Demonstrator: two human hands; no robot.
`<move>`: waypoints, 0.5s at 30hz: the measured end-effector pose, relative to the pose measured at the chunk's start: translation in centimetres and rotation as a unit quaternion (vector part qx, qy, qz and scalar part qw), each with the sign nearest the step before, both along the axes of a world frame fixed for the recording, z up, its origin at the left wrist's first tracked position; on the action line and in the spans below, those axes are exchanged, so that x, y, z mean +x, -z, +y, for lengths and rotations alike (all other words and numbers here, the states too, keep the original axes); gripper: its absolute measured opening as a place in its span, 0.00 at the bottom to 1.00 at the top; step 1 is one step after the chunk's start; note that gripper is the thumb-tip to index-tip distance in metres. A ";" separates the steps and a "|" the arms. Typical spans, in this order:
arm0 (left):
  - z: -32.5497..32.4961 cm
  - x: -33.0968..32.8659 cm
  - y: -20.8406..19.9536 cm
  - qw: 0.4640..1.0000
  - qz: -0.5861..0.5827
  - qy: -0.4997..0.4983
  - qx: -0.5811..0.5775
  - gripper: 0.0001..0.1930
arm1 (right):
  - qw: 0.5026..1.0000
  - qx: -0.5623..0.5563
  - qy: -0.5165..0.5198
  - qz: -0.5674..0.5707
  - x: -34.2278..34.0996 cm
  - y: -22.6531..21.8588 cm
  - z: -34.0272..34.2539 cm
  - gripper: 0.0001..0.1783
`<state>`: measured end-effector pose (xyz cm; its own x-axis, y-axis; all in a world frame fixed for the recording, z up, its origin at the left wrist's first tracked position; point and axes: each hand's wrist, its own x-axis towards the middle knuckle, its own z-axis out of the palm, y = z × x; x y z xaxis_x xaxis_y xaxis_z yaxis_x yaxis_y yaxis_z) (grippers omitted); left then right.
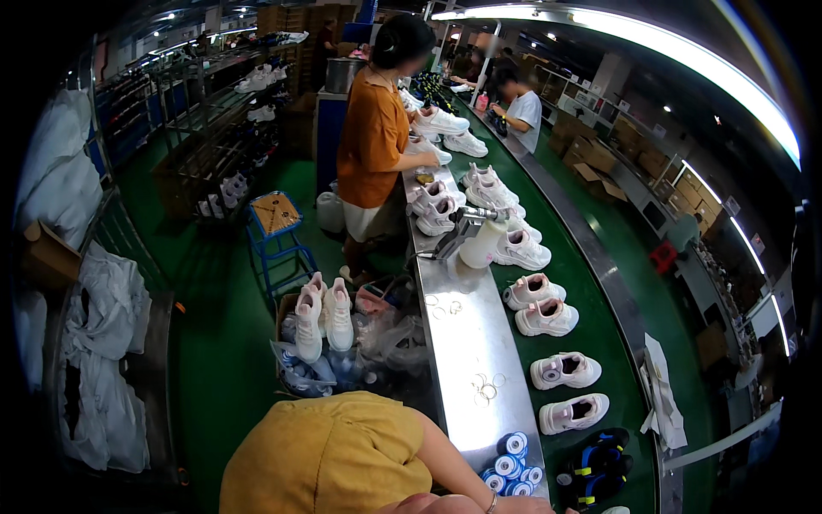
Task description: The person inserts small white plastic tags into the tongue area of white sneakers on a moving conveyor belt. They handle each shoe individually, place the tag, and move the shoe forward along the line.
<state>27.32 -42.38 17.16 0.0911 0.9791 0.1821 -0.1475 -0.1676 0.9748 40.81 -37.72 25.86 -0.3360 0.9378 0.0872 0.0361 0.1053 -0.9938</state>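
My left arm, in a yellow sleeve, reaches from the lower edge toward the metal bench. My left hand (524,505), with a bracelet at its wrist, is cut off by the lower edge, so its fingers are hidden. Just beyond it, a small stack of blue-and-white rolls (511,467) sits on the bench (462,377). Dark shoes with blue and yellow trim (599,467) lie on the green conveyor belt to the right of that hand. Past them stand a white sneaker (575,414) and another white sneaker (565,371). My right hand does not show.
Several thin rings (485,390) lie on the bench, with a white bottle (485,243) farther along. A co-worker in an orange shirt (370,141) handles sneakers there. A blue-framed stool (276,218) and a bin topped by white sneakers (310,324) stand left. Crumpled paper (659,398) rests right.
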 end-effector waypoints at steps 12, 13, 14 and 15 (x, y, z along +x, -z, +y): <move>-1.8 2.2 0.5 0.992 0.124 0.019 0.002 0.14 | 0.993 -0.040 0.026 0.109 4.0 1.2 -0.2 0.04; -2.1 2.4 0.6 0.991 0.136 0.015 0.000 0.13 | 0.994 -0.033 0.029 0.104 4.2 1.2 -0.3 0.04; -2.3 2.5 0.6 0.989 0.144 0.019 -0.010 0.13 | 0.994 -0.027 0.032 0.097 4.5 1.3 -0.4 0.04; -2.8 2.5 -0.6 0.988 0.151 0.025 -0.018 0.13 | 0.995 -0.021 0.040 0.085 4.7 1.3 -0.6 0.05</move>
<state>29.77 -45.16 17.79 0.1838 0.9775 0.1034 0.1448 -0.1310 0.9808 45.51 -38.33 24.52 -0.2443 0.9648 0.0970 -0.1260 0.0676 -0.9897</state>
